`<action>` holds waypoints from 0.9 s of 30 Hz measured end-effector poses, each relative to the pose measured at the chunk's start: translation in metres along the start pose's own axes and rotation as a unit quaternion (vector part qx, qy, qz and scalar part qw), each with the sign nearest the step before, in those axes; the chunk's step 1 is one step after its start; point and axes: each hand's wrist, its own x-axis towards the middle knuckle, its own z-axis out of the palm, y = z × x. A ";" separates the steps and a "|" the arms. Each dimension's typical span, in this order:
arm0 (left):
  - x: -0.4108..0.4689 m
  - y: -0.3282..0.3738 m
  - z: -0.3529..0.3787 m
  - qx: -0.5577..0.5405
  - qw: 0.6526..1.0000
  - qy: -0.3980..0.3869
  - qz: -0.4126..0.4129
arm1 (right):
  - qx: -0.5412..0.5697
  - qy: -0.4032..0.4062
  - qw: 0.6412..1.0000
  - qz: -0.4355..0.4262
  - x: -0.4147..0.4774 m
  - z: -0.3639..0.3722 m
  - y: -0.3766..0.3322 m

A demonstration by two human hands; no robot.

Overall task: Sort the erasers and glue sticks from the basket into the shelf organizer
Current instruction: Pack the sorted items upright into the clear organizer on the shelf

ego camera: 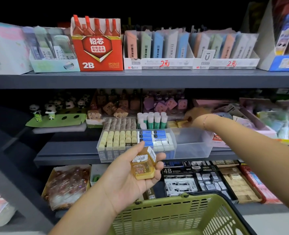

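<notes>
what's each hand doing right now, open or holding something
Left hand: holds a yellow eraser pack, fingers curled round it.
Right hand: pinches a yellow eraser at the back of the organizer.

Clear organizer point(192, 150) on grey shelf point(67, 149)

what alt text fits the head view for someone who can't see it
A person's left hand holds a yellow eraser pack near a green basket, while the right hand reaches yellow erasers at the back of a clear shelf organizer, beside glue sticks.
</notes>
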 end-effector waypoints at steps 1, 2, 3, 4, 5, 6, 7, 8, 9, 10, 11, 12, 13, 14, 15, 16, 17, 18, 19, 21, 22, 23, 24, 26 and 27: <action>0.000 0.000 0.000 -0.001 1.000 0.002 0.000 | 0.002 0.003 1.000 0.005 0.001 0.001 -0.001; 0.000 0.000 -0.001 -0.002 1.000 0.004 -0.001 | 0.002 0.006 1.000 0.012 0.001 0.001 -0.002; 0.000 0.000 0.000 -0.002 1.000 0.005 -0.002 | 0.002 0.016 1.000 0.019 0.002 0.001 -0.003; 0.001 0.001 0.000 -0.004 1.000 0.005 -0.003 | -0.001 0.026 0.999 0.027 0.002 0.000 -0.004; 0.000 0.001 0.000 -0.006 1.000 0.005 -0.003 | -0.004 0.034 0.999 0.032 0.002 -0.001 -0.005; 0.000 0.001 0.001 -0.008 1.000 0.005 -0.004 | -0.006 0.038 0.999 0.035 0.002 -0.001 -0.005; 0.000 0.001 0.001 -0.010 1.000 0.005 -0.005 | -0.010 0.039 0.999 0.037 0.002 -0.001 -0.006; 0.000 0.001 0.002 -0.012 1.000 0.006 -0.006 | -0.015 0.033 0.999 0.038 0.003 0.001 -0.006; 0.000 0.001 0.002 -0.015 1.000 0.006 -0.007 | -0.019 0.028 0.999 0.039 0.004 0.002 -0.006; 0.000 0.001 0.002 -0.019 1.000 0.006 -0.009 | -0.019 0.025 0.999 0.042 0.005 0.003 -0.006; 0.000 0.001 0.002 -0.021 1.000 0.006 -0.011 | -0.014 0.023 0.999 0.043 0.006 0.004 -0.006; -0.001 0.001 0.001 -0.024 1.000 0.007 -0.012 | -0.002 0.017 0.999 0.045 0.007 0.004 -0.005; -0.001 0.001 0.001 -0.026 1.000 0.008 -0.012 | 0.012 0.013 0.999 0.046 0.007 0.004 -0.005; -0.001 0.001 0.001 -0.028 0.999 0.009 -0.012 | 0.025 0.010 0.999 0.046 0.007 0.003 -0.005; -0.002 0.002 0.001 -0.030 0.999 0.011 -0.011 | 0.035 0.008 0.998 0.046 0.006 0.002 -0.004; -0.002 0.002 0.001 -0.032 0.999 0.012 -0.010 | 0.040 0.003 0.998 0.048 0.004 0.000 -0.005; -0.002 0.002 0.002 -0.034 0.999 0.013 -0.009 | 0.041 -0.003 0.998 0.049 0.002 -0.003 -0.007; -0.002 0.002 0.002 -0.038 0.999 0.013 -0.009 | 0.040 -0.007 0.998 0.049 -0.002 -0.006 -0.008; -0.002 0.002 0.002 -0.042 0.999 0.011 -0.010 | 0.036 -0.006 0.998 0.046 -0.007 -0.009 -0.011; -0.002 0.001 0.001 -0.047 0.999 0.004 -0.011 | 0.031 0.039 0.999 0.021 -0.019 -0.016 -0.017; -0.002 0.001 0.001 -0.046 0.999 0.000 -0.012 | 0.057 0.083 0.995 -0.004 -0.028 -0.019 -0.022; -0.003 0.001 0.000 -0.044 0.999 -0.005 -0.012 | 0.117 0.128 0.984 -0.038 -0.039 -0.021 -0.028; -0.003 0.001 0.000 -0.039 0.999 -0.010 -0.010 | 0.218 0.151 0.961 -0.076 -0.053 -0.023 -0.036; -0.003 0.002 0.001 -0.021 1.000 -0.020 -0.007 | 0.444 0.091 0.875 -0.170 -0.089 -0.027 -0.056; -0.003 0.002 0.001 -0.011 1.000 -0.025 -0.005 | 0.503 0.037 0.838 -0.208 -0.104 -0.026 -0.066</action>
